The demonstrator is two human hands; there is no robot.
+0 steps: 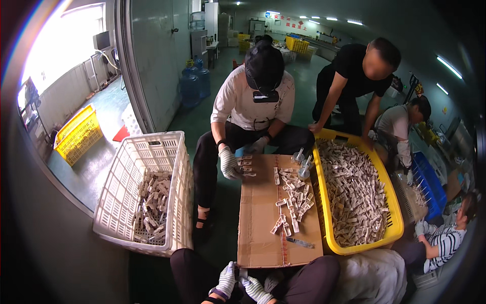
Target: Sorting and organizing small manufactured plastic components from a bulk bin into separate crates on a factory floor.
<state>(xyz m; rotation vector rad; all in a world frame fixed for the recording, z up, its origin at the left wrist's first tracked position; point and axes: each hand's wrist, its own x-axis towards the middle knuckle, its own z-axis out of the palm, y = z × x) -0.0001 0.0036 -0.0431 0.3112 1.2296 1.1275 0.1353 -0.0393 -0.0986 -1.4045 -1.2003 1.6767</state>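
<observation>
My left hand (226, 280), in a white striped knit glove, is low in front of the near edge of a cardboard sheet (258, 218). My right hand (256, 291), gloved alike, is close beside it. The fingers of both are closed at a small pale piece (243, 273) between them, too small and dark to name. On the right part of the cardboard lies a loose pile of flat, whitish oblong pieces (293, 197) with openings in them. A grey blade-like strip (300, 243) lies nearer to me.
A white crate (177, 202) at left and a yellow crate (397, 223) at right hold more pieces. Opposite, a co-worker's gloved hand (229, 163) is by a row of pieces. Clear small containers (304, 172) stand at the far corner. Another person leans over the yellow crate.
</observation>
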